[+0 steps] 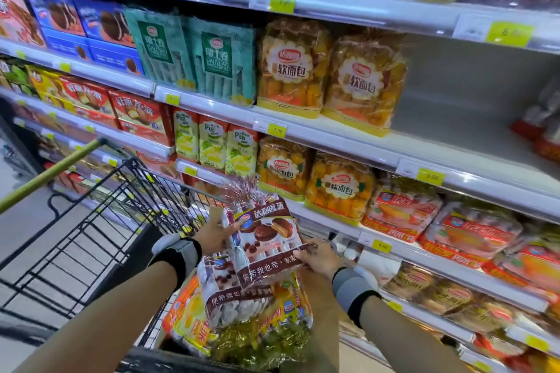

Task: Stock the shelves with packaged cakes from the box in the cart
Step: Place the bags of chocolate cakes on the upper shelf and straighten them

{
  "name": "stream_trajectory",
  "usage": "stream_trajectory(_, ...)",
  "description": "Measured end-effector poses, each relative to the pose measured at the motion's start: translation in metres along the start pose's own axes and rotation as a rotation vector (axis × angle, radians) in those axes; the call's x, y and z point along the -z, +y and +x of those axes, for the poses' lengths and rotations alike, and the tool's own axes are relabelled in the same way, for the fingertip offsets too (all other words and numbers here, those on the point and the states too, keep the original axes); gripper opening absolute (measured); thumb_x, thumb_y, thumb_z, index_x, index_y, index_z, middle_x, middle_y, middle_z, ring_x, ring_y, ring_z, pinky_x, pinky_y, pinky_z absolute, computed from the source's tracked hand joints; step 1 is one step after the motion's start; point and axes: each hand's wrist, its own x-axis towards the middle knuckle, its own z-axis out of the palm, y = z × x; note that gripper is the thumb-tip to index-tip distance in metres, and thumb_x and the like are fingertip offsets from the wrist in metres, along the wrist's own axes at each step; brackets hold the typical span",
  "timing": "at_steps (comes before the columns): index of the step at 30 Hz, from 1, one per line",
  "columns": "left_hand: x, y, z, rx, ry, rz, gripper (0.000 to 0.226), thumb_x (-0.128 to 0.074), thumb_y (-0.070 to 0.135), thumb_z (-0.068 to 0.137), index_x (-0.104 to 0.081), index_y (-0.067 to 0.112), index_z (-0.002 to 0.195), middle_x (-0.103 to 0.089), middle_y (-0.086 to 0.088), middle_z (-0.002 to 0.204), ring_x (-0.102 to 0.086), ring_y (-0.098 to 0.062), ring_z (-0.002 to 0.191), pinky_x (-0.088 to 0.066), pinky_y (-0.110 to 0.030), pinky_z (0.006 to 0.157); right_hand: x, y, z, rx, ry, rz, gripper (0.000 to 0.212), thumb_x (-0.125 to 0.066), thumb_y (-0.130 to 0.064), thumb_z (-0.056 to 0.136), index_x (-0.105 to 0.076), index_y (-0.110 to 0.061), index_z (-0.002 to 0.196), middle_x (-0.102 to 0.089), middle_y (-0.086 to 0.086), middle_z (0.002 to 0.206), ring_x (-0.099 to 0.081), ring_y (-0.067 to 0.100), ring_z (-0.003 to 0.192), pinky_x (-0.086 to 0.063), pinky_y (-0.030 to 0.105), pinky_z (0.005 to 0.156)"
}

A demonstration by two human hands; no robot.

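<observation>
Chocolate-pie cakes in a clear crinkly plastic bag with a brown printed band (pixel 266 239) sit lifted just above the black wire shopping cart (pixel 100 221), held between both hands so the floppy pack stays flat and its label faces up. The left hand (pixel 216 235) grips the bag's left edge, thumb on top; the right hand (pixel 318 256) curls round the lower right corner. A second bag of the same kind (pixel 230 297) lies beneath on yellow-and-orange cake packs (pixel 188 321), stacked for easy reach. To the right, a bare stretch of white metal shelf (pixel 472 118) looks the likely destination.
</observation>
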Motion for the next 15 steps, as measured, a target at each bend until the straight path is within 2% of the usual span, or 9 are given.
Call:
stream_trajectory(2, -0.007, 0.012, -0.009, -0.043, 0.008, -0.025, 0.020, -0.063, 0.036, 0.089, -0.053, 0.020, 0.096, -0.062, -0.009, 0.097, -0.063, -0.025, 0.085, -0.055, -0.042, 0.083, 0.002, 0.022, 0.014, 0.023, 0.023, 0.040, 0.053, -0.078, -0.044, 0.075, -0.057, -0.015, 0.114, -0.068, 0.006, 0.113, -0.067, 0.024, 0.102, -0.053, 0.045, 0.092)
stream_trajectory(4, -0.011, 0.020, -0.016, -0.071, 0.011, -0.038, 0.016, -0.063, 0.035, 0.089, -0.054, 0.022, 0.090, -0.062, -0.008, 0.093, -0.063, -0.028, 0.086, -0.053, -0.046, 0.085, 0.004, 0.043, 0.028, 0.084, 0.035, 0.071, 0.076, -0.078, -0.068, 0.059, -0.061, -0.019, 0.115, -0.072, 0.001, 0.107, -0.069, 0.019, 0.097, -0.055, 0.046, 0.088)
stream_trajectory(5, -0.011, 0.023, -0.018, -0.083, 0.010, -0.038, 0.016, -0.064, 0.036, 0.088, -0.055, 0.023, 0.089, -0.063, -0.008, 0.093, -0.063, -0.030, 0.088, -0.053, -0.049, 0.088, 0.005, 0.048, 0.031, 0.103, 0.043, 0.089, 0.080, -0.076, -0.074, 0.054, -0.063, -0.022, 0.114, -0.073, -0.001, 0.104, -0.070, 0.017, 0.095, -0.056, 0.046, 0.088)
stream_trajectory(6, -0.013, 0.024, -0.018, -0.091, 0.006, -0.040, 0.017, -0.065, 0.038, 0.087, -0.056, 0.023, 0.088, -0.063, -0.009, 0.093, -0.063, -0.030, 0.089, -0.052, -0.051, 0.091, 0.007, 0.052, 0.034, 0.114, 0.054, 0.109, 0.077, -0.077, -0.072, 0.055, -0.064, -0.023, 0.112, -0.073, -0.001, 0.104, -0.070, 0.017, 0.095, -0.056, 0.046, 0.088)
stream_trajectory(8, -0.011, 0.028, -0.020, -0.102, 0.007, -0.042, 0.021, -0.067, 0.040, 0.085, -0.057, 0.021, 0.089, -0.063, -0.008, 0.093, -0.063, -0.026, 0.084, -0.050, -0.052, 0.094, 0.013, 0.035, 0.013, 0.114, 0.083, 0.122, 0.061, -0.081, -0.053, 0.064, -0.062, -0.019, 0.110, -0.072, 0.004, 0.108, -0.068, 0.020, 0.099, -0.054, 0.047, 0.090)
stream_trajectory(10, -0.007, 0.032, -0.018, -0.131, -0.012, -0.007, 0.055, -0.071, 0.058, 0.072, -0.057, 0.015, 0.102, -0.063, -0.010, 0.105, -0.062, -0.025, 0.093, -0.052, -0.049, 0.091, 0.022, -0.003, -0.034, 0.139, 0.148, 0.135, 0.047, -0.081, -0.037, 0.072, -0.059, -0.018, 0.108, -0.071, 0.006, 0.105, -0.069, 0.021, 0.096, -0.055, 0.046, 0.088)
stream_trajectory(12, -0.003, 0.035, -0.012, -0.156, -0.017, 0.060, 0.103, -0.068, 0.078, 0.057, -0.045, 0.008, 0.129, -0.056, -0.009, 0.128, -0.057, -0.027, 0.115, -0.053, -0.043, 0.087, 0.028, -0.018, -0.055, 0.153, 0.198, 0.174, 0.036, -0.076, -0.017, 0.082, -0.057, -0.010, 0.111, -0.070, 0.009, 0.098, -0.070, 0.014, 0.077, -0.060, 0.034, 0.071)
stream_trajectory(14, -0.004, 0.038, -0.006, -0.202, -0.025, 0.108, 0.118, -0.062, 0.084, 0.055, -0.033, 0.008, 0.140, -0.050, -0.010, 0.139, -0.053, -0.027, 0.123, -0.053, -0.042, 0.091, 0.036, -0.021, -0.063, 0.157, 0.242, 0.215, 0.028, -0.070, -0.009, 0.086, -0.054, -0.011, 0.109, -0.068, 0.007, 0.094, -0.067, 0.007, 0.065, -0.054, 0.019, 0.055)
stream_trajectory(15, -0.005, 0.043, -0.007, -0.218, -0.025, 0.115, 0.119, -0.061, 0.086, 0.055, -0.031, 0.011, 0.142, -0.049, -0.009, 0.142, -0.053, -0.026, 0.123, -0.052, -0.044, 0.093, 0.040, -0.022, -0.066, 0.164, 0.272, 0.212, 0.027, -0.070, -0.012, 0.087, -0.053, -0.016, 0.107, -0.067, 0.004, 0.092, -0.066, 0.008, 0.069, -0.053, 0.018, 0.057)
